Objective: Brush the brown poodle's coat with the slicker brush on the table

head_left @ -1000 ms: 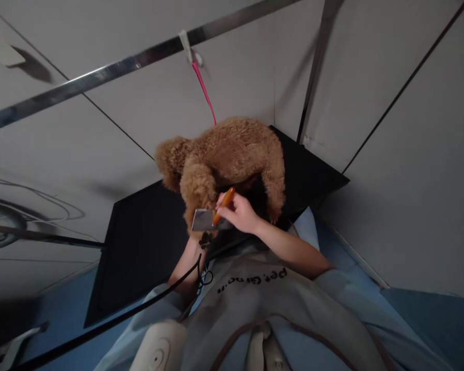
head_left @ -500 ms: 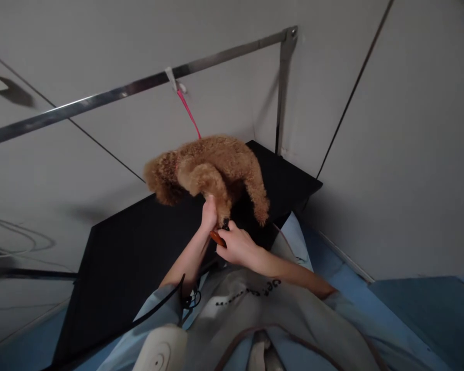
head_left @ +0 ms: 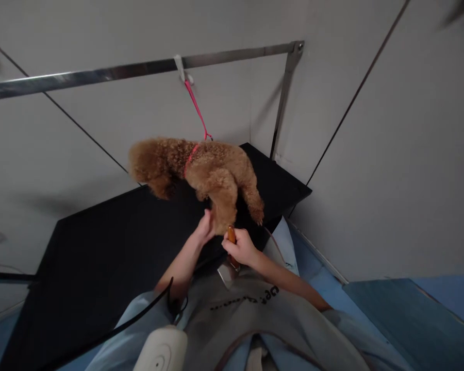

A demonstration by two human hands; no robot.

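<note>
A curly brown dog (head_left: 216, 159) stands on a black table (head_left: 104, 252), its head toward the left, wearing a pink strap around its body. My left hand (head_left: 204, 228) is closed around the lower part of the dog's front leg (head_left: 222, 206); the leg hides some of its fingers. In my right hand (head_left: 243, 248), just beside that paw, is a slicker brush (head_left: 227, 273) with an orange wooden handle. The brush's flat metal head points down toward my apron, away from the fur.
A metal bar (head_left: 139, 69) crosses above the table, with a pink leash (head_left: 196, 105) hanging from it to the dog. Pale wall panels (head_left: 390, 170) stand behind. A black cable (head_left: 131, 322) and a white device (head_left: 162, 348) are near my left arm.
My left hand has gone from behind the paw to the front leg. The brush has turned head-down toward me, off the leg. The dog's head has swung further left.
</note>
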